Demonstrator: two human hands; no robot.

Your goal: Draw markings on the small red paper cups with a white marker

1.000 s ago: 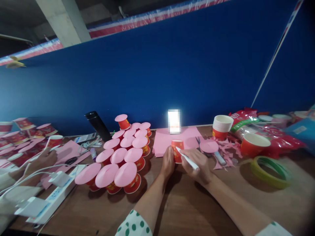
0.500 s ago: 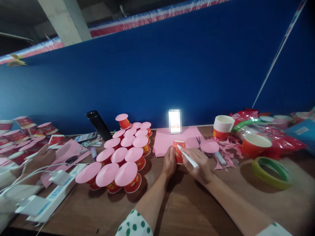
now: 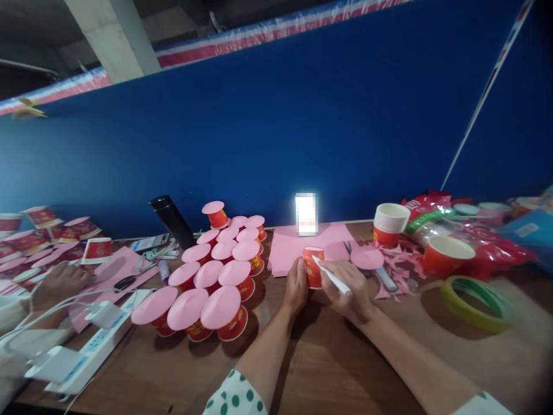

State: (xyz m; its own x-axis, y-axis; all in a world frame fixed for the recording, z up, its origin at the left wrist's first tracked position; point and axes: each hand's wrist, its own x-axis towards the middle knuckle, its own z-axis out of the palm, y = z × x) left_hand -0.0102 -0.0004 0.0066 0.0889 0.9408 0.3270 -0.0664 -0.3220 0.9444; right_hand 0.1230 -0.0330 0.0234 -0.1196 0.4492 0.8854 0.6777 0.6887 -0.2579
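My left hand (image 3: pixel 296 285) is wrapped round a small red paper cup (image 3: pixel 313 267) that stands upside down on a pink paper sheet (image 3: pixel 298 245). My right hand (image 3: pixel 348 286) grips a white pen (image 3: pixel 332 276), its tip touching the cup's rim on the right. A pink paper disc (image 3: pixel 367 257) and scissors (image 3: pixel 349 251) lie just right of my hands.
Several red cups topped with pink discs (image 3: pixel 216 276) cluster to the left beside a black flask (image 3: pixel 171 221). A stack of cups (image 3: pixel 389 223), a red bowl (image 3: pixel 447 253), a green tape roll (image 3: pixel 476 294) and pink scraps (image 3: pixel 400 262) lie right. Another person's hand (image 3: pixel 58 282) and a power strip (image 3: pixel 88 347) are far left.
My hands and the cup stay almost still. The other person's hand at the far left has drawn back a little from a red cup.
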